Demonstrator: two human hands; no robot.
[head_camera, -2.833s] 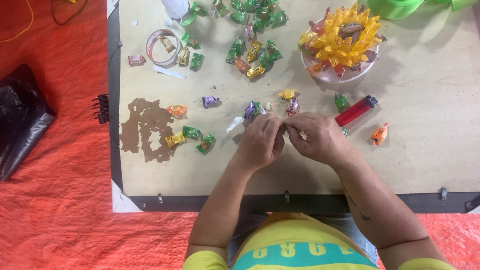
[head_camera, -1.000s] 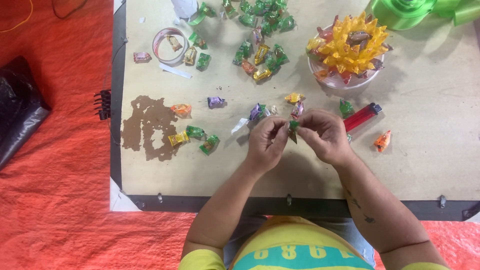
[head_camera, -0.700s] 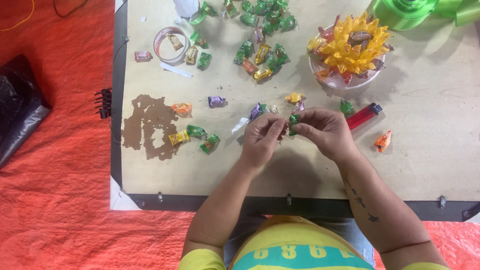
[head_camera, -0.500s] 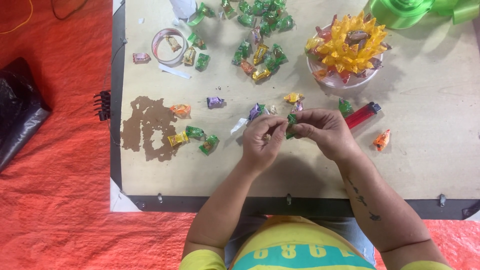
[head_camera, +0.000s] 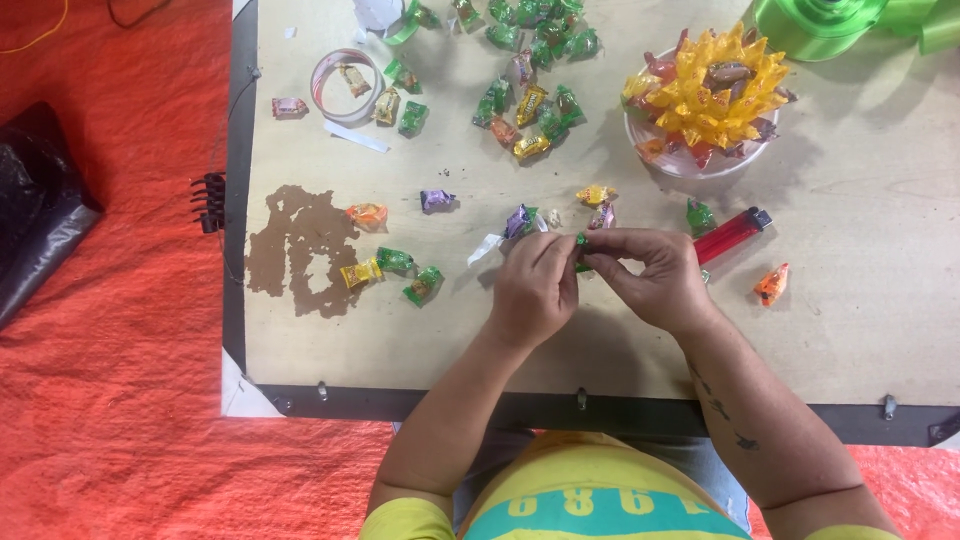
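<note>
While the left hand (head_camera: 535, 285) and right hand (head_camera: 650, 275) both pinch the small green candy (head_camera: 581, 243) above the tabletop (head_camera: 600, 330), gentle, even fingertip pressure would suit

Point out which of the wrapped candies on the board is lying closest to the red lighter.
The green wrapped candy just left of the red lighter, below the candy flower bowl. The orange candy lies farther off, to the lighter's lower right.
</note>
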